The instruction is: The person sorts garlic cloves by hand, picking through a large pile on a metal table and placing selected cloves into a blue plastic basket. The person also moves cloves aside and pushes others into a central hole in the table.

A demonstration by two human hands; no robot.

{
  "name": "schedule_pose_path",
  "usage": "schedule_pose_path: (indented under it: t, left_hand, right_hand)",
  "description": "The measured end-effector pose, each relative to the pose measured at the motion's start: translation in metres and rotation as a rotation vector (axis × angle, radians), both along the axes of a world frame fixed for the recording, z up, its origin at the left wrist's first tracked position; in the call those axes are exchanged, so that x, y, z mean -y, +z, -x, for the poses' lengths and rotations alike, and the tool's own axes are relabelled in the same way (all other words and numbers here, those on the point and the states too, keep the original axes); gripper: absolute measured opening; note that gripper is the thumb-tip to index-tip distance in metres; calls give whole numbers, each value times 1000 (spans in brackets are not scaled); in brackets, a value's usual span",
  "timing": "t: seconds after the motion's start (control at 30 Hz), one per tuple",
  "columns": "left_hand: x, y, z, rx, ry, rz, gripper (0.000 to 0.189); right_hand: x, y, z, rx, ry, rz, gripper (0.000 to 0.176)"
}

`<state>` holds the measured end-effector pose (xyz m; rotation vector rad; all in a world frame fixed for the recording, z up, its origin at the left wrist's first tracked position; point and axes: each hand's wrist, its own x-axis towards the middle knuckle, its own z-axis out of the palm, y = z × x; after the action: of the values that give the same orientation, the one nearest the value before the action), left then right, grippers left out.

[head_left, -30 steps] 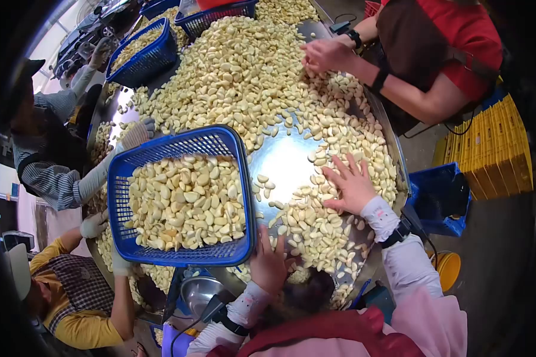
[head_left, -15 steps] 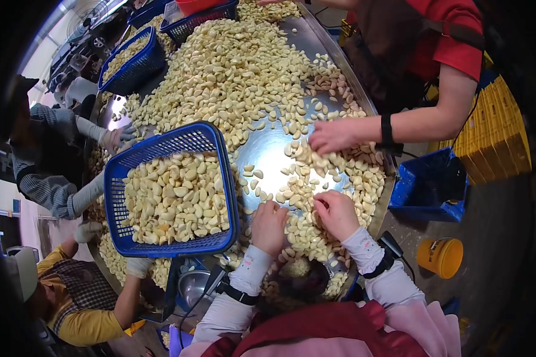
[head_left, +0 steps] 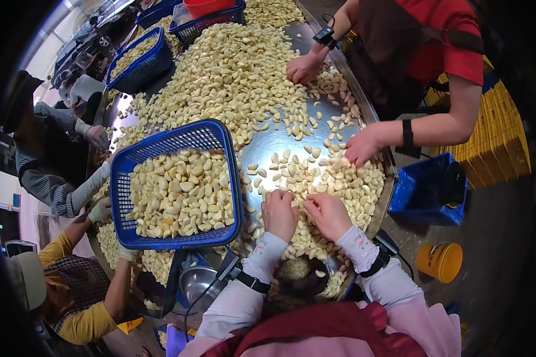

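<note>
**Both hands in the garlic beside the blue basket (head_left: 172, 143)**

Just right of the basket, the left hand (head_left: 278, 214) and right hand (head_left: 327, 215) rest side by side. Their fingers curl down onto peeled garlic cloves (head_left: 315, 178) heaped on the shiny steel table (head_left: 274, 146). Whether either hand grips a clove cannot be told. Farther right, a yellow bucket (head_left: 439, 262) stands on the grey floor (head_left: 500, 238).

The peeled garlic cloves (head_left: 345, 178) were pale cream to yellowish, smooth and curved, lying loose on their sides at every angle. They formed a shallow heap at the near edge of the shiny metal surface (head_left: 274, 146), thickest toward the rim and thinning to scattered single cloves toward the bare middle. Part of the heap lay under and around the left hand (head_left: 278, 213) and the right hand (head_left: 326, 214), whose 2 sets of fingers rested on it close together.
</note>
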<state>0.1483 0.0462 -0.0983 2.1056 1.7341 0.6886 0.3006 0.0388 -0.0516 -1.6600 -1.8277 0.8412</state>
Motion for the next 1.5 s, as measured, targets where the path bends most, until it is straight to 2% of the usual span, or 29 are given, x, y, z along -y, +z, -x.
schedule_pose_path:
  t: [0.03,0.13,0.17,0.23,0.27,0.3,0.33,0.37,0.43,0.47,0.53,0.6,0.67,0.73,0.77,0.8,0.83,0.87,0.9,0.93,0.97,1.03,1.07,1.1,1.13,1.2,1.37,1.47,1.5]
  left_hand:
    - [11,3,0,-1,4,12,31]
    - [38,26,-5,392,-206,106,25]
    - [47,32,-7,390,-198,114,25]
    - [62,37,-12,739,-86,336,19]
    - [72,34,-19,736,-80,336,19]
    - [81,29,-29,1164,44,627,20]
    - [81,27,-36,1591,172,916,22]
    - [83,25,-32,1592,172,920,22]
    - [72,28,-7,1028,-128,893,18]
    - [64,27,20,503,-379,475,15]
    - [44,48,47,56,-128,281,12]
    - [29,32,44,-9,-45,63,12]
    - [23,9,46,-93,-88,30,11]
    - [23,5,48,220,59,104,9]
    - [30,5,49,220,45,108,9]
    - [34,10,48,477,165,139,8]
    - [40,17,46,735,291,173,7]
    - [45,24,37,666,266,56,5]
    - [51,36,24,639,156,66,8]
    - [59,33,6,615,-85,-30,13]
    - [66,59,-18,679,-211,141,15]
    - [69,54,-42,757,-163,179,17]
    - [65,43,-34,755,-166,181,17]
    - [58,25,-15,525,-72,143,17]
    - [52,12,-2,295,22,101,18]
    - [52,-1,12,157,-5,68,18]
    - [48,16,9,-179,-104,42,13]
    - [53,13,10,-151,-107,-13,10]
    - [55,10,9,-144,-110,-20,10]
  right_hand:
    - [13,11,0,41,9,95,34]
    - [33,20,-5,202,18,74,38]
    - [40,19,-8,219,20,96,38]
    - [57,-10,-25,198,43,4,39]
    - [69,-28,-35,-295,-88,249,39]
    - [74,-36,-39,-788,-225,486,38]
    - [71,-23,-36,-891,-277,449,37]
    - [66,-2,-48,-1152,-213,551,35]
    - [66,31,-111,-1593,42,549,33]
    - [66,30,-123,-1593,45,550,33]
    - [69,26,-138,-1537,-30,435,27]
    - [66,23,-130,-1503,-67,379,25]
    - [52,22,-100,-1504,150,401,20]
    - [54,22,-117,-1625,143,277,23]
    - [58,22,-130,-1740,139,168,29]
    - [60,53,-148,-1871,-90,64,57]
    - [61,48,-155,-1867,-94,59,57]
    - [64,38,-161,-1769,-124,199,62]
    - [62,42,-159,-1661,-148,331,68]
    - [71,36,-133,-1279,-194,604,73]
    - [79,25,-97,-1184,-227,771,69]
    - [84,-5,-73,-1194,-218,771,40]
    - [83,-12,-74,-983,-264,711,35]
    - [81,-15,-75,-773,-307,648,30]
    - [80,-15,-74,-776,-307,648,30]
    - [83,-17,-62,276,124,93,21]
    - [79,-35,-35,544,60,54,18]
    - [79,-27,-45,469,76,18,19]
    - [79,-16,-47,168,28,57,19]
